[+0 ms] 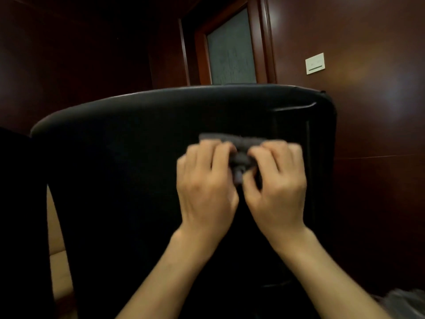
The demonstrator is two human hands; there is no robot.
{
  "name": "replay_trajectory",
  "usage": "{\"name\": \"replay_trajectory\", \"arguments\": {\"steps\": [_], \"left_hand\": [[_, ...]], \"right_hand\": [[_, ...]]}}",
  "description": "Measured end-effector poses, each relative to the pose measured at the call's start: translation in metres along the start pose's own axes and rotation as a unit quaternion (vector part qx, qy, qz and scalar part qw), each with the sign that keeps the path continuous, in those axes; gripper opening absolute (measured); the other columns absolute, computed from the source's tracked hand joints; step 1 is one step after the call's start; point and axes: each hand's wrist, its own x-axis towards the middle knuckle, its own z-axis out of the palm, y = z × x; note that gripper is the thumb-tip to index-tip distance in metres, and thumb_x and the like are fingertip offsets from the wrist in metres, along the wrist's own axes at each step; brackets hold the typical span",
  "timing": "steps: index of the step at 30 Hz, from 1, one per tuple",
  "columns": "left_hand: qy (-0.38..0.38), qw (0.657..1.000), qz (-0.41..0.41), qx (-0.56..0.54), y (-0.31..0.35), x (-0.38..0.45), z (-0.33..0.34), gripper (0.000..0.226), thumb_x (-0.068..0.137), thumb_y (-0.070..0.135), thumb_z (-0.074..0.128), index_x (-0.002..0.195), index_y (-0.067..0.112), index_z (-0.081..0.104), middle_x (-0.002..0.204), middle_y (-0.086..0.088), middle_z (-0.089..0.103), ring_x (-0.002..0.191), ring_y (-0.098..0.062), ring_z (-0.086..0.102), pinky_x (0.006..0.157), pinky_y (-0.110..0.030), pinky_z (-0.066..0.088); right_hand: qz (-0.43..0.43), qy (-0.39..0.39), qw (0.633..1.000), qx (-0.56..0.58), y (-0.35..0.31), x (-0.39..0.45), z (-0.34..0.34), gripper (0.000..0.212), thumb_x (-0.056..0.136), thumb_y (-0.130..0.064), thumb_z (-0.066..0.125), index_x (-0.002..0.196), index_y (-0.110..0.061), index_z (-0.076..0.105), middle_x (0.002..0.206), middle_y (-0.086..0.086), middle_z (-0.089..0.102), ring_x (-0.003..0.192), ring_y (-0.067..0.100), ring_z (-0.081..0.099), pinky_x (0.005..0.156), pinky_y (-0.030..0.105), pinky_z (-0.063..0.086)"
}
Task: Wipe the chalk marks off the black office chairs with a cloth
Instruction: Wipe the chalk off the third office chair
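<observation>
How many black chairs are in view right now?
1 for certain: the chair back fills the centre, where both hands hold the cloth. The dark shape at the left edge may be a second chair, too dark to tell.

The padded leather office chair back (142, 157) is plain black, and the crumpled cloth (243, 148) is dark grey. The glossy wood wall panelling (368, 134) is deep red-brown, with a cream plate (315, 63).

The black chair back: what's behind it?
Above the chair back show a frosted-glass door, dark wood wall panels and a white wall plate. The chair hides the door's lower part and the floor.
</observation>
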Motion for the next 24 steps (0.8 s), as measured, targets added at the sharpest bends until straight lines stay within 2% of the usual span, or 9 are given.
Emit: {"name": "replay_trajectory", "arguments": {"steps": [4,6,9,12,15,19,21,24], "left_hand": [[-0.025,0.999,0.023,-0.005,0.003,-0.008,0.001,0.025,0.087,0.015,0.05,0.099,0.004,0.07,0.099,-0.014,0.066,0.086,-0.031,0.057,0.076,-0.036,0.036],[-0.008,1.0,0.024,-0.006,0.008,0.018,-0.003,0.024,0.084,0.012,0.054,0.101,0.005,0.069,0.101,-0.016,0.065,0.089,-0.034,0.057,0.076,-0.037,0.035],[0.031,0.999,0.021,-0.032,0.019,0.063,-0.007,0.024,0.083,0.013,0.053,0.101,0.007,0.068,0.102,-0.014,0.064,0.091,-0.032,0.057,0.077,-0.03,0.03],[0.018,0.999,0.034,-0.033,0.029,0.07,-0.002,0.03,0.084,0.019,0.046,0.1,0.007,0.068,0.102,-0.013,0.064,0.092,-0.031,0.057,0.077,-0.032,0.033],[-0.029,0.998,0.043,-0.017,0.026,0.024,0.008,0.029,0.085,0.021,0.047,0.098,0.006,0.068,0.099,-0.014,0.065,0.088,-0.033,0.057,0.076,-0.037,0.035],[-0.062,0.997,0.049,-0.023,0.015,-0.037,0.01,0.026,0.092,0.016,0.049,0.099,0.004,0.071,0.097,-0.012,0.067,0.086,-0.025,0.056,0.077,-0.034,0.038],[-0.054,0.997,0.058,-0.019,0.015,-0.027,0.009,0.023,0.089,0.015,0.051,0.097,0.005,0.07,0.094,-0.013,0.066,0.083,-0.029,0.055,0.074,-0.037,0.036],[-0.024,0.998,0.049,-0.012,0.024,0.022,0.006,0.022,0.085,0.014,0.053,0.098,0.006,0.069,0.098,-0.016,0.065,0.087,-0.035,0.057,0.074,-0.039,0.035]], "right_hand": [[0.007,-0.031,0.999,-0.005,0.007,-0.011,-0.009,0.018,0.081,-0.006,0.059,0.094,0.003,0.068,0.095,0.02,0.063,0.085,0.037,0.054,0.071,0.048,0.049],[-0.006,-0.01,1.0,-0.01,0.009,0.021,-0.012,0.019,0.08,-0.006,0.058,0.094,0.003,0.066,0.096,0.022,0.062,0.086,0.037,0.053,0.076,0.045,0.046],[-0.005,0.046,0.999,-0.016,0.015,0.065,-0.015,0.019,0.079,-0.002,0.057,0.096,0.003,0.065,0.099,0.022,0.061,0.09,0.035,0.051,0.08,0.04,0.041],[0.021,0.067,0.997,-0.027,0.021,0.063,-0.015,0.02,0.078,-0.001,0.057,0.096,0.003,0.065,0.098,0.021,0.061,0.089,0.035,0.051,0.08,0.037,0.041],[0.032,0.018,0.999,-0.034,0.025,0.012,-0.014,0.022,0.078,-0.005,0.057,0.096,0.003,0.066,0.096,0.023,0.061,0.087,0.037,0.051,0.082,0.041,0.041],[0.045,-0.06,0.997,-0.014,0.018,-0.04,-0.02,0.019,0.08,-0.007,0.058,0.094,0.001,0.068,0.096,0.016,0.063,0.088,0.031,0.055,0.077,0.043,0.05],[0.037,-0.062,0.997,-0.012,0.018,-0.026,-0.022,0.017,0.078,-0.007,0.058,0.091,0.0,0.067,0.093,0.017,0.062,0.084,0.033,0.053,0.074,0.045,0.048],[0.027,-0.005,0.999,-0.021,0.024,0.023,-0.021,0.019,0.077,-0.006,0.056,0.092,0.001,0.065,0.094,0.021,0.061,0.085,0.038,0.053,0.081,0.042,0.041]]}}
